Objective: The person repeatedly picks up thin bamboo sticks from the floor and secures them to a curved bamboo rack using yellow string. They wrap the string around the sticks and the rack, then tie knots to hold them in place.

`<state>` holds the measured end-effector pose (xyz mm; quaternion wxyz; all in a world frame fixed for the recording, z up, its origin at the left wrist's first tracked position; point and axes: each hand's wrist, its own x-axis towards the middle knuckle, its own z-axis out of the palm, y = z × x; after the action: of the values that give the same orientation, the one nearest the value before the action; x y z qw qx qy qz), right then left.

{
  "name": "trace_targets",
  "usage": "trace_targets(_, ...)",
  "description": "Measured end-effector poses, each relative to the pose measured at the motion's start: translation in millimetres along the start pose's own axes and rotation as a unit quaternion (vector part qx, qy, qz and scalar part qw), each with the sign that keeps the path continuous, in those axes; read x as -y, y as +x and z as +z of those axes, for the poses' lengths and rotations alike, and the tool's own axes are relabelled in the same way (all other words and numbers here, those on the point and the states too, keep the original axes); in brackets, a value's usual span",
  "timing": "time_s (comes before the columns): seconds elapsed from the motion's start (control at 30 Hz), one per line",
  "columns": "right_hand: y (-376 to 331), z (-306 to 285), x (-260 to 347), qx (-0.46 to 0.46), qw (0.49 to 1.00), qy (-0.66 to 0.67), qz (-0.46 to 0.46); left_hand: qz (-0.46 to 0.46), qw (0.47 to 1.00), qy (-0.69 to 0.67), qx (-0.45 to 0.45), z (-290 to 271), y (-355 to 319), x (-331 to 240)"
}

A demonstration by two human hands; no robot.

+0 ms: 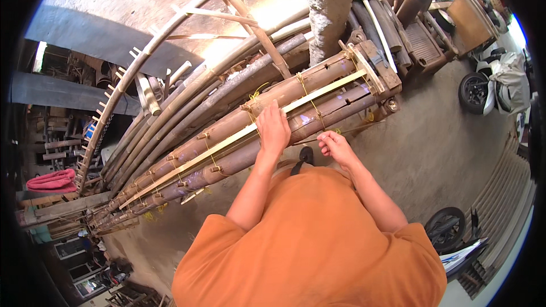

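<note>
Head: bamboo poles (227,136) lower-left to upper-right

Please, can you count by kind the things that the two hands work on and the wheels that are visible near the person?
Hands: 2, left hand flat on the bamboo poles, right hand pinching a yellow string
Pale bamboo strip laid along the poles: 1
Wheels: 2, second
Total: 5

Left hand (273,127) extended forward, palm down, fingers flat. Right hand (335,146) drawn nearer the body, fingers curled in a pinch.
</note>
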<state>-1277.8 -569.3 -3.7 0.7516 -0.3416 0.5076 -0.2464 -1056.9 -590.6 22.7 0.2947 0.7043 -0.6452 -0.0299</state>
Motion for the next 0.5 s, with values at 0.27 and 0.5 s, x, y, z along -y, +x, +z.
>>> trace_targets(0.27, 14.4, 7.8, 8.3, 0.032, 0.999, 0.012, -0.023, -0.112, 0.981, -0.05, 0.151, -18.1, 46.4, 0.8)
trace_targets(0.5, 9.6, 4.9, 24.4, 0.078, 0.975, 0.204, 0.037, -0.048, 0.956, -0.051, 0.284, -20.7, 70.7, 2.7)
